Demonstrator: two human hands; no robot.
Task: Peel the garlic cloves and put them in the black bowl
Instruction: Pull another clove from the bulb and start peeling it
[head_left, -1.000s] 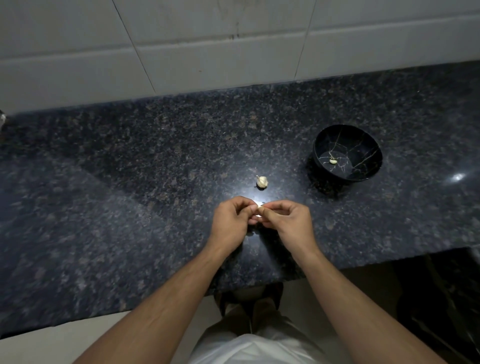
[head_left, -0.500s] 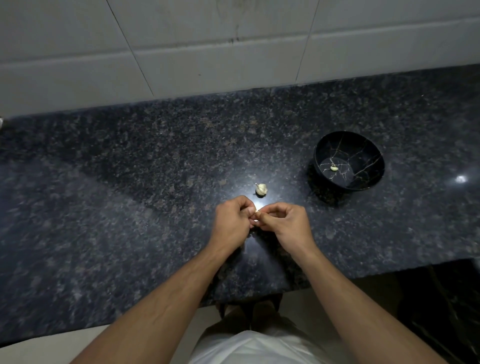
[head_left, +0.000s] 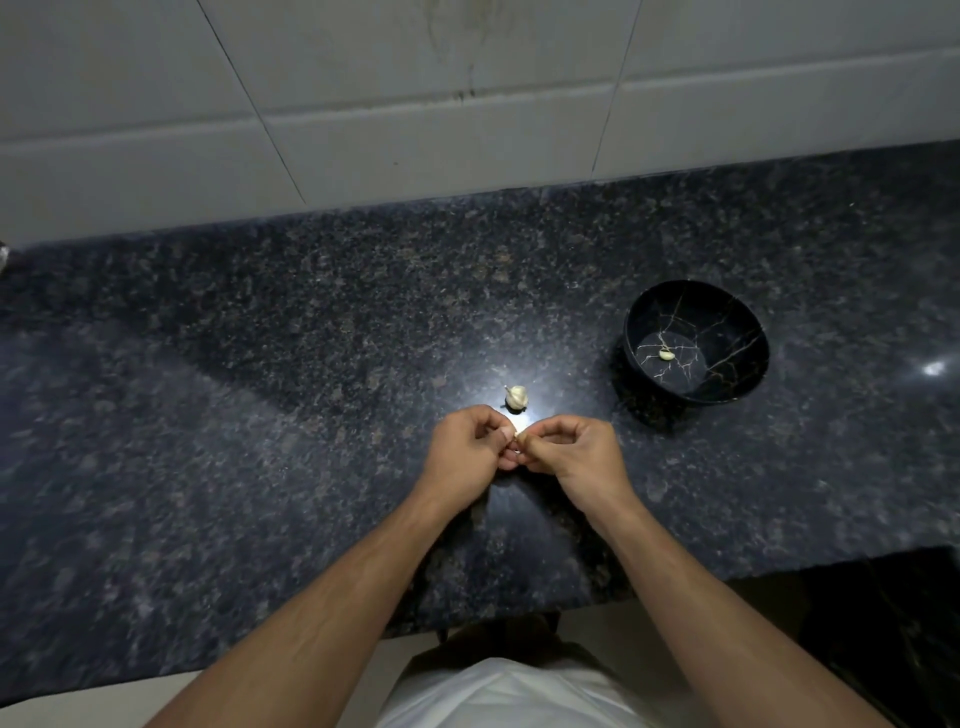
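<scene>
My left hand (head_left: 470, 449) and my right hand (head_left: 574, 452) meet fingertip to fingertip over the dark granite counter (head_left: 260, 389). Between them they pinch a small garlic clove (head_left: 518, 438), mostly hidden by the fingers. A small garlic bulb (head_left: 517, 397) lies on the counter just beyond my hands. The black bowl (head_left: 727, 387) with thin gold veins stands to the right of the bulb. One peeled clove (head_left: 666, 355) lies at its bottom.
A white tiled wall (head_left: 415, 104) rises behind the counter. The counter's front edge runs below my forearms, with floor and my white shirt (head_left: 509, 696) beneath. A bright light reflection (head_left: 933, 368) shines on the stone at far right.
Both hands stay together on the clove with only slight finger movement. The camera has tilted, so bulb and bowl sit a little lower in view.
</scene>
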